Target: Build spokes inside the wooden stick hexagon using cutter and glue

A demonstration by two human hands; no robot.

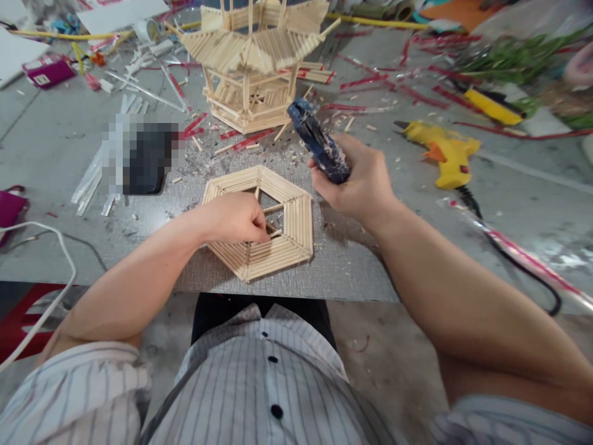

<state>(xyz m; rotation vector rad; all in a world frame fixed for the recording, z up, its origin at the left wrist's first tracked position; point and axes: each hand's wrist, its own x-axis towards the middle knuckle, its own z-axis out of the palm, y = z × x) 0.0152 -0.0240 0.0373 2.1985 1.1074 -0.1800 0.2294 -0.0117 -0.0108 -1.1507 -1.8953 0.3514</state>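
A flat hexagonal frame (pixel 298 222) of glued wooden sticks lies near the table's front edge, with thin spokes across its open middle. My left hand (pixel 236 217) rests over its left side, fingers closed in a pinch at the centre. A short wooden stick (pixel 277 234) pokes out at those fingertips; the rest of it is hidden. Above and right of the frame, my right hand (pixel 359 176) is wrapped around dark blue pliers (pixel 319 139), which are speckled with pale residue and point up and left.
Behind the frame stands a wooden-stick pavilion model (pixel 248 68) with a flared roof. A yellow glue gun (pixel 447 154) lies to the right, its black cord trailing forward. Clear glue sticks (pixel 92 170) and a dark, pixelated phone (pixel 148 161) lie left. Red plastic strips and stick scraps are scattered about.
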